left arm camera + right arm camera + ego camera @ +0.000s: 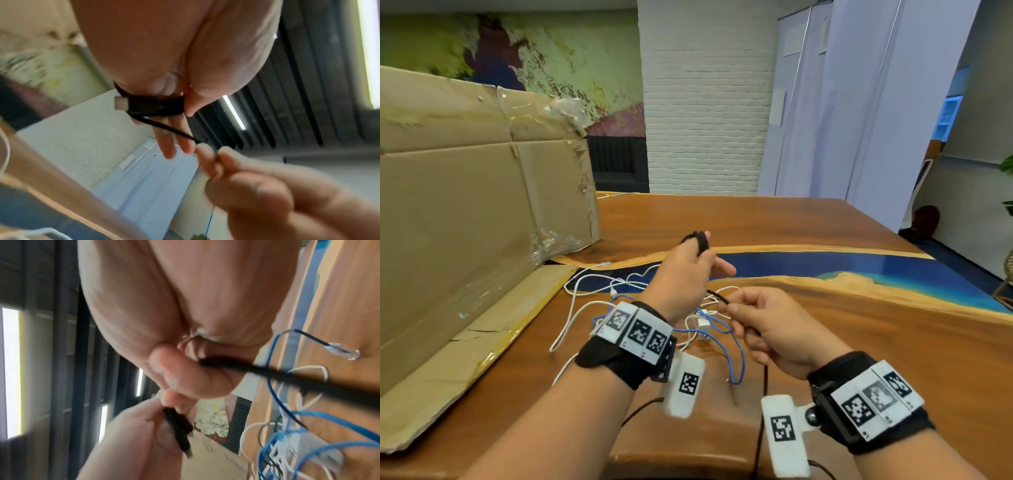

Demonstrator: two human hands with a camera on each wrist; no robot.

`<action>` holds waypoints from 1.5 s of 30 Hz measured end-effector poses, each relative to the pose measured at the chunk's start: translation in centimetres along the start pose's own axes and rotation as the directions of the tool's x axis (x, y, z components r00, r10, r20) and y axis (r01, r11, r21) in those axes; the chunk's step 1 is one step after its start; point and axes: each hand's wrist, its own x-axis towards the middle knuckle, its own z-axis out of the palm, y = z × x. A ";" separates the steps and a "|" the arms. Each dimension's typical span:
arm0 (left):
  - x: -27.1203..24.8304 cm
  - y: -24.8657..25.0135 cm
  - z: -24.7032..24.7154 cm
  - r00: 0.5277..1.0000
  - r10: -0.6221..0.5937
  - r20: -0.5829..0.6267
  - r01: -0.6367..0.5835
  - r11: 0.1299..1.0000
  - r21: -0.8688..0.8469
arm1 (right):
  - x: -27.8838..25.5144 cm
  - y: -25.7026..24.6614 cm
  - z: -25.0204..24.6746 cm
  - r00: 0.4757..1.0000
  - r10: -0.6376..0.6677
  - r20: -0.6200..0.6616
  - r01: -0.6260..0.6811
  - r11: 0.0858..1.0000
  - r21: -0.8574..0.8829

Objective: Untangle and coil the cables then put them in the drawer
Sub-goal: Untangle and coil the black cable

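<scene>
A black cable (700,241) is wound in several loops round the fingers of my left hand (697,262), held above the table. In the left wrist view the coil (153,108) shows its plug (120,103) sticking out, with the thumb pressing on the loops. My right hand (736,313), just right of and below the left, pinches the free run of the same cable (228,367). From there the cable drops past the table's front edge. No drawer is in view.
A tangle of white and blue cables (619,303) with a white charger (703,327) lies on the wooden table (842,236) under my hands. A blue cable's clear plug (342,351) lies loose. A large cardboard box (482,205) fills the left side.
</scene>
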 end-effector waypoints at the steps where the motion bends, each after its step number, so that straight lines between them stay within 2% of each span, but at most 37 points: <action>1: -0.2 0.0 0.1 0.999 -0.002 0.035 -0.003 0.991 0.133 | 0.0 -0.3 -0.4 0.998 -0.019 -0.052 0.019 1.000 -0.009; 2: -0.3 -0.3 0.2 0.996 -0.018 0.087 -0.005 0.967 0.254 | 0.0 -0.7 -0.8 0.993 -0.058 -0.104 0.052 0.997 -0.060; 3: -0.4 -0.5 0.4 0.989 -0.062 0.137 0.018 0.954 0.300 | -0.1 -1.1 -1.2 0.982 -0.120 -0.144 0.098 0.984 -0.152; 6: -1.1 -0.1 0.3 0.954 -0.173 0.244 0.095 0.948 0.302 | -0.5 -2.3 -2.4 0.943 -0.289 -0.167 0.206 0.897 -0.392; 8: -1.8 0.6 0.3 0.924 -0.223 0.310 0.157 0.962 0.224 | -0.7 -2.9 -3.3 0.926 -0.343 -0.159 0.265 0.889 -0.374; 9: -2.0 0.8 0.3 0.895 -0.250 0.370 0.217 0.968 0.129 | -0.7 -3.2 -3.7 0.918 -0.362 -0.161 0.290 0.890 -0.352; 11: -2.1 0.8 0.0 0.870 -0.188 0.455 0.252 0.964 -0.085 | -0.8 -3.4 -4.2 0.908 -0.372 -0.194 0.315 0.909 -0.272; 13: -1.8 0.6 0.1 0.850 -0.129 0.510 0.324 0.892 -0.314 | -0.5 -3.0 -4.2 0.903 -0.349 -0.250 0.322 0.936 -0.146; 16: -1.7 0.7 0.9 0.867 0.002 0.499 0.338 0.733 -0.591 | 0.6 -1.6 -3.4 0.902 -0.310 -0.301 0.322 0.947 -0.012; 18: -1.6 0.8 1.5 0.893 0.039 0.449 0.326 0.632 -0.703 | 1.1 -0.7 -2.6 0.911 -0.284 -0.297 0.302 0.953 0.016; 20: -1.6 0.7 2.0 0.924 0.035 0.382 0.292 0.581 -0.759 | 1.4 -0.1 -1.7 0.931 -0.245 -0.272 0.254 0.967 -0.001; 22: -1.5 0.6 2.1 0.946 0.008 0.325 0.261 0.575 -0.775 | 1.2 0.3 -1.0 0.954 -0.193 -0.227 0.207 0.978 0.037; 26: -1.5 0.1 1.5 0.953 -0.005 0.302 0.248 0.582 -0.775 | 0.9 0.8 -0.3 0.987 -0.114 -0.116 0.142 0.952 0.271; 27: -1.5 -0.1 1.3 0.953 -0.002 0.304 0.248 0.585 -0.772 | 1.1 0.9 -0.3 0.984 -0.119 -0.130 0.150 0.953 0.263; 30: -1.7 -0.5 0.7 0.933 0.022 0.360 0.289 0.552 -0.782 | 1.8 0.7 -0.2 0.962 -0.176 -0.210 0.198 0.976 0.087; 34: -1.7 -0.7 0.2 0.908 0.052 0.415 0.326 0.532 -0.782 | 1.6 0.2 -0.2 0.982 -0.155 -0.103 0.166 0.980 0.107; 40: -2.1 -1.0 0.1 0.935 0.019 0.353 0.275 0.589 -0.760 | 1.3 -0.5 0.2 0.986 -0.155 -0.066 0.150 0.986 -0.070; 45: -1.7 -0.8 -0.2 0.919 0.036 0.393 0.315 0.532 -0.786 | 1.2 -0.3 0.6 0.990 -0.139 -0.026 0.141 0.987 0.079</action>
